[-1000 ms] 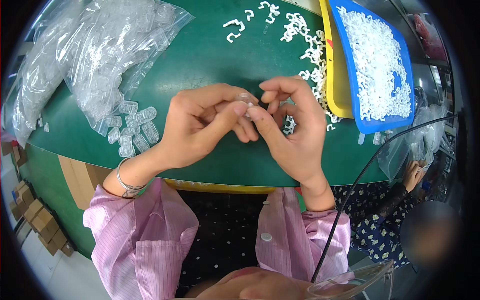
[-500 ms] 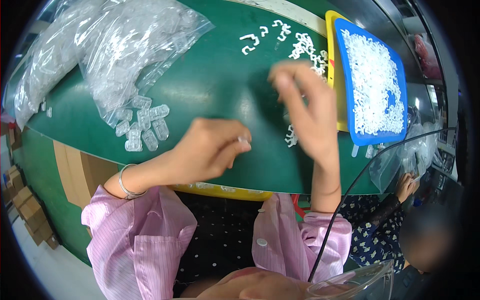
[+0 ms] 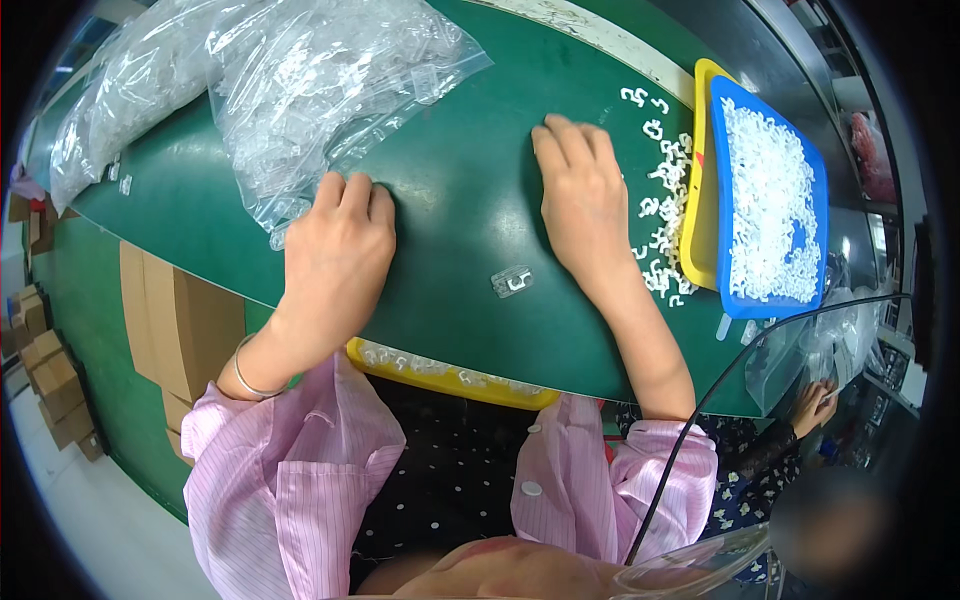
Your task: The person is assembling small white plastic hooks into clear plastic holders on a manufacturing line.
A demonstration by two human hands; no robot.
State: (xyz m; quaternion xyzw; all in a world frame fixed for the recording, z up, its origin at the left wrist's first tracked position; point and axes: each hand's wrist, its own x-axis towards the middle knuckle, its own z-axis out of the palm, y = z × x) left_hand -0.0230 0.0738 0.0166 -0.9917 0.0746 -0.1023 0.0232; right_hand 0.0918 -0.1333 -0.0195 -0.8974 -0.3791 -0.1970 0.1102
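Observation:
My left hand (image 3: 340, 240) is low over the table beside the clear plastic bag (image 3: 320, 90), its fingers curled and pressed down. It covers the spot where small clear plastic pieces lay, and whatever is under its fingertips is hidden. My right hand (image 3: 582, 205) is at the middle right of the table, left of the scattered white plastic hooks (image 3: 668, 190). Its fingers are bent together with the tips turned down, and I cannot see what is between them. Between my hands and nearer me, a clear rectangular plastic piece (image 3: 503, 286) lies on the table with a white hook in it.
A blue tray (image 3: 730, 298) full of small white hooks leans over a yellow tray (image 3: 700, 272) on the right. Another yellow tray (image 3: 520, 398) sits at the table's near edge. Black cable (image 3: 690, 425) crosses at lower right. A co-worker's hand (image 3: 812, 405) handles clear bags beyond.
My left hand has moved left to the clear pieces by the bag. My right hand has shifted slightly left. A clear piece with a white hook now shows on the table.

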